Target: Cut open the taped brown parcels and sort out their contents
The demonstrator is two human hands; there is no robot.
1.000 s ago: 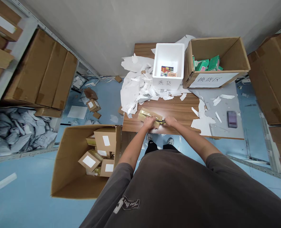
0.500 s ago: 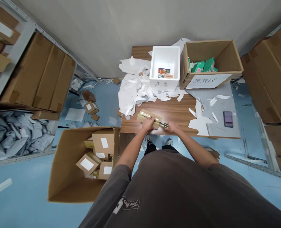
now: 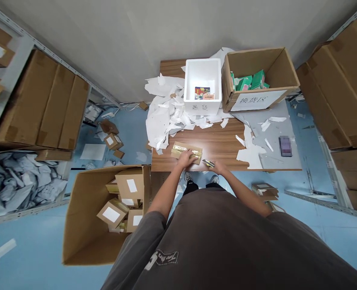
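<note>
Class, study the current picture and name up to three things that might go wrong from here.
1. The cutter in the right hand points towards the left hand on the taped box; a slip might cut those fingers.
2. The taped box lies near the front edge of the table, so a hard pull could tip it off.
3. Too deep a cut through the gold tape might damage anything inside.
</note>
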